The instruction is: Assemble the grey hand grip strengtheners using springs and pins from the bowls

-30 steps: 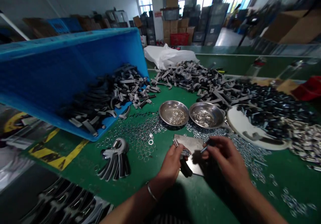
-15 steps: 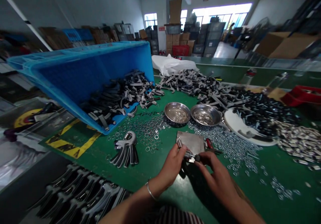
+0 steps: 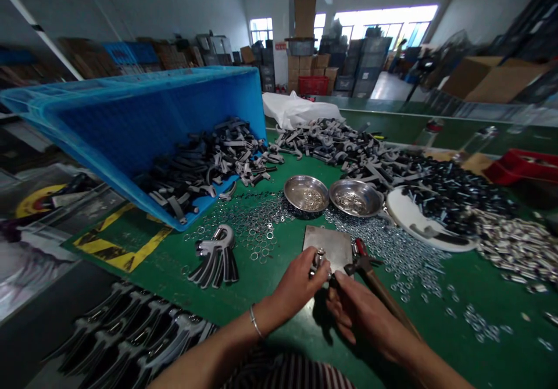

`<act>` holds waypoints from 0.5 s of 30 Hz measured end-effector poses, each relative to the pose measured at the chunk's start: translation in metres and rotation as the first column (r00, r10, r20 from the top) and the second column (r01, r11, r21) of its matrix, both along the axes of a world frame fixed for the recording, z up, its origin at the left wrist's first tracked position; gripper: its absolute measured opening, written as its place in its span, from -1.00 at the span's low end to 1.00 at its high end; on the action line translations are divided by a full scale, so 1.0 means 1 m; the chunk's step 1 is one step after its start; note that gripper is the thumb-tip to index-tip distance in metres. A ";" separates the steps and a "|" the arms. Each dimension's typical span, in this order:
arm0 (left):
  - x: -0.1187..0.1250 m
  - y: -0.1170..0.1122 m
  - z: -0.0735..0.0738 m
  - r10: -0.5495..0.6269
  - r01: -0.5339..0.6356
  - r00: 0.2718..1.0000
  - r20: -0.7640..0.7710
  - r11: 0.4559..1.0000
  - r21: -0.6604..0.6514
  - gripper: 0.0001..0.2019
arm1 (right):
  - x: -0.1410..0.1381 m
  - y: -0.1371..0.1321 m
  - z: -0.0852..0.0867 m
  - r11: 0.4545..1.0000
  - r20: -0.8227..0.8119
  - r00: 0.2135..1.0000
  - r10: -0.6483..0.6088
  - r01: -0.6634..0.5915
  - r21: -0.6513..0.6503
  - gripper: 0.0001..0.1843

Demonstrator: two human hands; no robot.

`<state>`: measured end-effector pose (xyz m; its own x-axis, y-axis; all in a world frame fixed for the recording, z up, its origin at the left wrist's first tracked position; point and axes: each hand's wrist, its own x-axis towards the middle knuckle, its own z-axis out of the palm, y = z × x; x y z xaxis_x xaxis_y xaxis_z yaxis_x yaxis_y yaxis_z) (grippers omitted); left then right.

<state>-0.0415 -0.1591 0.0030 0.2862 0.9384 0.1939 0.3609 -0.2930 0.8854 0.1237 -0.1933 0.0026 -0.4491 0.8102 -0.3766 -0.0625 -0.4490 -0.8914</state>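
My left hand is closed round a hand-grip part with a shiny metal coil spring poking up between thumb and fingers. Most of the part is hidden in the hand. My right hand meets it from the right, thumb and forefinger pinching a small black knob at the part's end. Both hands are just in front of a flat steel plate on the green table. A wooden-handled hammer lies beside the right hand.
A tipped blue crate spills grey-black handles at left. Finished-looking hand grips lie together nearby. Two steel bowls hold small parts. Loose nuts, black-headed screws and metal cylinders cover the right. More grips are stacked lower left.
My right hand has turned at the knob, its other fingers now curling below. The spring end in my left hand has tilted more upright, and more of the hammer shows.
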 end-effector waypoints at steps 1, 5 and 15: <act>-0.002 0.001 -0.001 -0.008 0.008 1.000 0.014 1.000 0.001 -0.82 | 0.000 -0.001 -0.002 0.999 0.034 0.999 -0.018 0.017 0.032 -0.52; -0.009 0.003 -0.004 -0.136 0.135 0.990 0.035 0.990 0.032 -0.79 | 0.004 -0.002 -0.015 0.977 -0.076 0.983 0.167 -0.176 -0.123 -0.35; -0.016 0.006 -0.018 -0.011 0.032 0.992 0.129 0.986 -0.161 -0.72 | 0.011 0.009 -0.021 0.821 0.452 0.869 -0.201 -0.101 0.561 -0.49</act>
